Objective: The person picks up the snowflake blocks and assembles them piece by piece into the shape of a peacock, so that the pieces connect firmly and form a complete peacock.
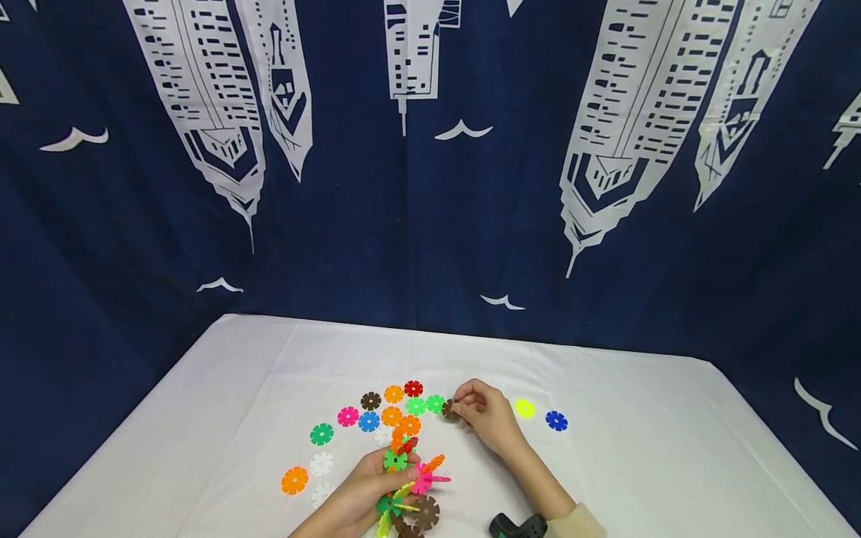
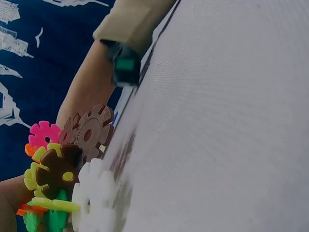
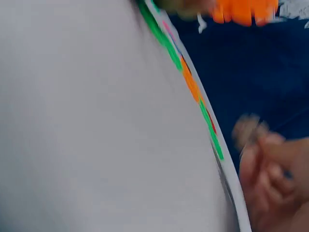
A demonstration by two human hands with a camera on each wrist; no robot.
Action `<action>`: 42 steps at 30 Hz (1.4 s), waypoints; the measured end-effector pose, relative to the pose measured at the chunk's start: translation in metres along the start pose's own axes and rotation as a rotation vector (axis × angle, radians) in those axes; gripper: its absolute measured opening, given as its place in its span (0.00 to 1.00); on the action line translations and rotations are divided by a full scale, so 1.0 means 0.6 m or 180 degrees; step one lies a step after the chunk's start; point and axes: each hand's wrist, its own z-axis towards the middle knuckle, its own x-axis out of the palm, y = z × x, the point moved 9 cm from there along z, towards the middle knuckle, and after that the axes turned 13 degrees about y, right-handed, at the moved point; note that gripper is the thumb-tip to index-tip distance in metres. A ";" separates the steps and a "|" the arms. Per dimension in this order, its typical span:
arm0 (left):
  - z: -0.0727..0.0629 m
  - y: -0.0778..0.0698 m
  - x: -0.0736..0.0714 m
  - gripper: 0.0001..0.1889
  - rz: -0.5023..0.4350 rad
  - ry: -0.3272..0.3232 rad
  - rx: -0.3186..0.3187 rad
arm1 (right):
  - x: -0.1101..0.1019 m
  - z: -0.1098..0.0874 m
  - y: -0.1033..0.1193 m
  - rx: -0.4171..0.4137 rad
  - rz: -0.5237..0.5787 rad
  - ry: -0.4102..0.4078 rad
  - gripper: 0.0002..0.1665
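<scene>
In the head view my left hand (image 1: 368, 486) grips a cluster of interlocked notched plastic discs (image 1: 390, 506) in green, pink, orange, yellow and brown. The left wrist view shows this cluster's brown discs (image 2: 89, 135), a pink disc (image 2: 44, 133) and a white disc (image 2: 94, 198) close over the table. Farther back, my right hand (image 1: 487, 415) pinches a single brown disc (image 1: 449, 409) between thumb and fingertips, beside a light green disc (image 1: 436, 404). That brown disc (image 3: 248, 130) is blurred in the right wrist view, held up off the table by the fingertips.
Several loose discs lie left of the right hand, among them a red disc (image 1: 413, 388), a blue disc (image 1: 368, 421) and an orange disc (image 1: 294, 480). A yellow disc (image 1: 525, 409) and a dark blue disc (image 1: 556, 421) lie to its right. White cloth covers the table (image 1: 646, 448); a navy curtain (image 1: 403, 224) hangs behind.
</scene>
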 end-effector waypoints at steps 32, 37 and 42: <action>-0.003 0.004 0.007 0.06 -0.0041 0.0229 0.0028 | 0.109 -0.053 0.019 -0.0353 0.1774 0.1298 0.09; -0.009 0.003 0.000 0.06 0.0025 0.0048 0.0008 | 0.113 -0.053 0.018 -0.0330 0.1845 0.1317 0.05; -0.010 -0.001 -0.004 0.07 0.0109 -0.0043 0.0007 | 0.111 -0.054 0.024 -0.0367 0.1751 0.1196 0.12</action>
